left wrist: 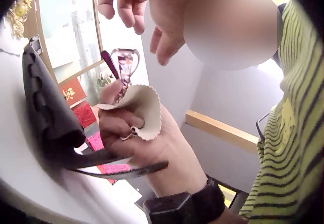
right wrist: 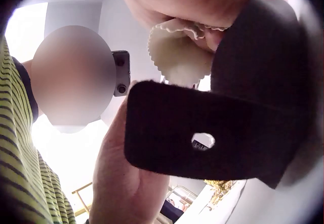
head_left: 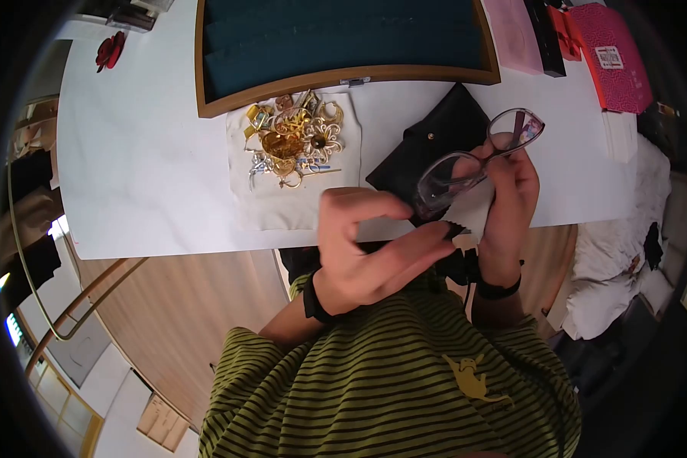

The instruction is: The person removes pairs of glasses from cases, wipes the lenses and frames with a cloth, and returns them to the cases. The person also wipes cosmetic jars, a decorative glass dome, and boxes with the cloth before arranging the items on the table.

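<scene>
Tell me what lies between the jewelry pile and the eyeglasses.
In the head view, going from the jewelry pile: bare cloth, a strip of tabletop, then the black pouch.

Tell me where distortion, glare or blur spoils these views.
Head view: the brown wooden-rimmed tray looks bowed and the corners go black, though the clear, thin-framed eyeglasses are readable; both wrist views: a round patch is blurred beyond detail; right wrist view: the left background is partly blown out white, and the black rectangular flap shows little surface texture.
</scene>
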The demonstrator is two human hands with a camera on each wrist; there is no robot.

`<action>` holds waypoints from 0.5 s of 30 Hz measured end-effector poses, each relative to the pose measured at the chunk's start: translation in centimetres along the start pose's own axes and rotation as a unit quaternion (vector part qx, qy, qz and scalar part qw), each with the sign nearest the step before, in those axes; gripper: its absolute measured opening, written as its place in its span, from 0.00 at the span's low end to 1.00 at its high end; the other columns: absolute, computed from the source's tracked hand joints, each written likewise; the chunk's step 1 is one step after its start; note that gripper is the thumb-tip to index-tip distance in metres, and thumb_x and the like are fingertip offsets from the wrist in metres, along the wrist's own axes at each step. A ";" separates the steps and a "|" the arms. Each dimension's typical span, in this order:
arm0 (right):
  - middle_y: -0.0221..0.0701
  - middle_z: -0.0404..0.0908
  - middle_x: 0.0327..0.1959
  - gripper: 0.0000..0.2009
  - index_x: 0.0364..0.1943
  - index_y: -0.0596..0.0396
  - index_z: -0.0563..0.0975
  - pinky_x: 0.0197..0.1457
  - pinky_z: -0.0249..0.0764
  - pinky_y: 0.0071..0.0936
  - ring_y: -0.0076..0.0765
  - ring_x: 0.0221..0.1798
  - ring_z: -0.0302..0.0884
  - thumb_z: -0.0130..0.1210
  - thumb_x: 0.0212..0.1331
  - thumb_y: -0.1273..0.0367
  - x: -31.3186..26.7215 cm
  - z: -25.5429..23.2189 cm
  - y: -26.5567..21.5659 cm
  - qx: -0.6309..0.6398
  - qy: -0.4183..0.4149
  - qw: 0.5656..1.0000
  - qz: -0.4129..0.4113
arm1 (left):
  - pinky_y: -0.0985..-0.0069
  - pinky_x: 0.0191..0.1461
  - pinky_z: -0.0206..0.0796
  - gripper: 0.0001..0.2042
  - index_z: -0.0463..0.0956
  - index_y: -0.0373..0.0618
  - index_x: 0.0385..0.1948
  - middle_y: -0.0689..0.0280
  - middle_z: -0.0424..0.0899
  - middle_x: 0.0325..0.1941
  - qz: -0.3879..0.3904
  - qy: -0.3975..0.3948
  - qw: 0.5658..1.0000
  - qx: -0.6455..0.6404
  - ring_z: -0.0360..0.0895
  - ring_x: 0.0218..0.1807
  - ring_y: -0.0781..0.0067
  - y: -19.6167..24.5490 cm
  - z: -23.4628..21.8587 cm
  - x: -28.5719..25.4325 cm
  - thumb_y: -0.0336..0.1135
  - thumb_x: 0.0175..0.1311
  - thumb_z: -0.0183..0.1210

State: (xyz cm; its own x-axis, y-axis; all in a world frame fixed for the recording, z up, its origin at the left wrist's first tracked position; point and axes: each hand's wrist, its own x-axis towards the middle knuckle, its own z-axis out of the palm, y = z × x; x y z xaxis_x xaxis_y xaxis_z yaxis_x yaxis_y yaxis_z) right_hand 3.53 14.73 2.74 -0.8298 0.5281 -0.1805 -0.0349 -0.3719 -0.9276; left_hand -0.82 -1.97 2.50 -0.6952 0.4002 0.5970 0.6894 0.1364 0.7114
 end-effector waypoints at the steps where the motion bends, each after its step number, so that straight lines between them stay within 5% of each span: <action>1: 0.32 0.77 0.30 0.06 0.40 0.63 0.72 0.34 0.71 0.19 0.23 0.29 0.75 0.47 0.61 0.77 0.0 0.0 0.2 -0.033 0.002 0.999 -0.004 | 0.75 0.37 0.59 0.18 0.83 0.52 0.34 0.66 0.74 0.36 0.009 0.005 1.000 0.014 0.69 0.37 0.68 0.1 0.6 0.2 0.32 0.35 0.72; 7: 0.32 0.77 0.29 0.04 0.37 0.62 0.72 0.28 0.69 0.20 0.23 0.24 0.75 0.51 0.62 0.74 -0.8 0.0 -0.4 -0.092 -0.023 0.995 -0.008 | 0.73 0.46 0.60 0.19 0.83 0.48 0.36 0.62 0.74 0.43 -0.090 -0.046 0.992 0.071 0.68 0.44 0.64 -0.3 1.2 0.7 0.28 0.36 0.72; 15: 0.28 0.74 0.22 0.06 0.38 0.64 0.73 0.25 0.65 0.18 0.21 0.22 0.73 0.52 0.61 0.75 -1.3 1.2 -1.1 -0.054 -0.045 0.996 0.063 | 0.69 0.50 0.58 0.15 0.84 0.47 0.34 0.62 0.76 0.46 -0.076 -0.057 0.991 0.095 0.69 0.47 0.61 -0.8 0.6 1.4 0.27 0.39 0.69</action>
State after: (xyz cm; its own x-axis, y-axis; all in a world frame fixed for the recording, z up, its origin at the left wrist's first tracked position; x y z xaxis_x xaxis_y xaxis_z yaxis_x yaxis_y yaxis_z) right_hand 3.97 13.58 4.40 -0.8702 0.4111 -0.2716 0.1279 -0.3440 -0.9302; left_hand -2.21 -0.97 2.53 -0.7743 0.4594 0.4352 0.6117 0.3672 0.7007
